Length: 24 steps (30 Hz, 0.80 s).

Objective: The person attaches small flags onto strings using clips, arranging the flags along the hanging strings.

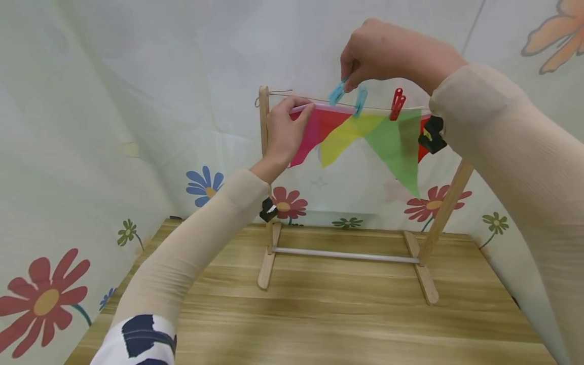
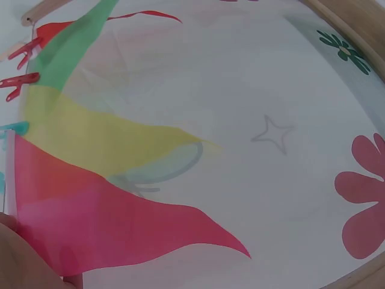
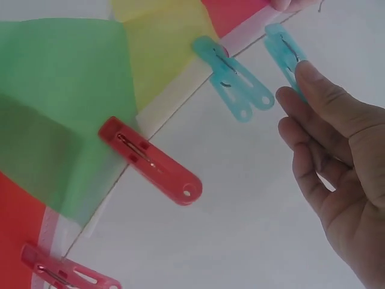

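Observation:
A string of pink, yellow, green and red flags (image 1: 360, 133) hangs from the cord of a small wooden rack (image 1: 263, 152). My left hand (image 1: 303, 108) pinches the white tape at the pink flag's end, beside the left post. My right hand (image 1: 345, 83) pinches a blue clothespin (image 1: 337, 94) just above the cord. A second blue clothespin (image 1: 361, 100) and a red clothespin (image 1: 397, 104) clip the tape further right. In the right wrist view my fingers (image 3: 319, 90) touch the held blue clothespin (image 3: 286, 51), with the clipped blue one (image 3: 234, 78) beside it. The pink flag (image 2: 120, 223) fills the left wrist view.
The rack stands at the back of a wooden table (image 1: 319, 324). A flower-printed cloth (image 1: 91, 152) hangs behind and at both sides. Another red clothespin (image 3: 69, 274) holds the tape further along. A white bar (image 1: 347, 255) joins the rack's feet.

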Each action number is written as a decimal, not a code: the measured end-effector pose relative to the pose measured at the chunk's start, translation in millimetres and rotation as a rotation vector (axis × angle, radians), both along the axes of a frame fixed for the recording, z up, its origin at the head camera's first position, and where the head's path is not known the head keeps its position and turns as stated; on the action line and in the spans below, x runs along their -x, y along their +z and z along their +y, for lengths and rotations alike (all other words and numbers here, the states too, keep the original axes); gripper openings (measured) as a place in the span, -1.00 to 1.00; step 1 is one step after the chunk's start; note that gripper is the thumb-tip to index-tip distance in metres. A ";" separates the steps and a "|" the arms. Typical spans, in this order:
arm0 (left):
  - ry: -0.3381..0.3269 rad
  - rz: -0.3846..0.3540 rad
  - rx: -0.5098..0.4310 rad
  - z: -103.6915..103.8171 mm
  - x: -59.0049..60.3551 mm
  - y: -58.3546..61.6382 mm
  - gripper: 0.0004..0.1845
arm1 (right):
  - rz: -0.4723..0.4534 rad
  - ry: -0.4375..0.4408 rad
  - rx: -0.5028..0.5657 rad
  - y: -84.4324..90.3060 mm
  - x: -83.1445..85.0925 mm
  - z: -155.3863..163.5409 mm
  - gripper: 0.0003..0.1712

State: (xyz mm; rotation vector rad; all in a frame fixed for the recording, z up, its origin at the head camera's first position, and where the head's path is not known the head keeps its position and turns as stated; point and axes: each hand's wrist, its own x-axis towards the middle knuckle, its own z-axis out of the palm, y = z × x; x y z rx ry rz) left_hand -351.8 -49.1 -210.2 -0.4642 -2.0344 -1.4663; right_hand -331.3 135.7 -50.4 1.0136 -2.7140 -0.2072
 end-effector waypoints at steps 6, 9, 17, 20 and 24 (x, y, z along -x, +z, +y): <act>0.019 0.035 -0.010 -1.1 1.8 1.4 -0.73 | -0.035 0.003 -0.074 1.5 3.8 -17.9 -0.73; -0.001 0.012 -0.023 0.5 1.3 1.7 -0.72 | -0.038 -0.002 -0.103 2.0 5.6 -23.7 -0.73; -0.053 0.018 -0.052 2.8 2.2 0.9 -0.74 | -0.050 -0.047 -0.126 0.8 9.6 -28.2 -0.67; -0.060 0.025 -0.052 2.8 3.0 -0.4 -0.73 | -0.085 -0.073 -0.127 -1.5 10.9 -27.7 -0.64; -0.063 0.030 -0.043 1.9 4.4 -0.8 -0.73 | -0.114 -0.077 -0.099 -6.2 12.3 -24.1 -0.61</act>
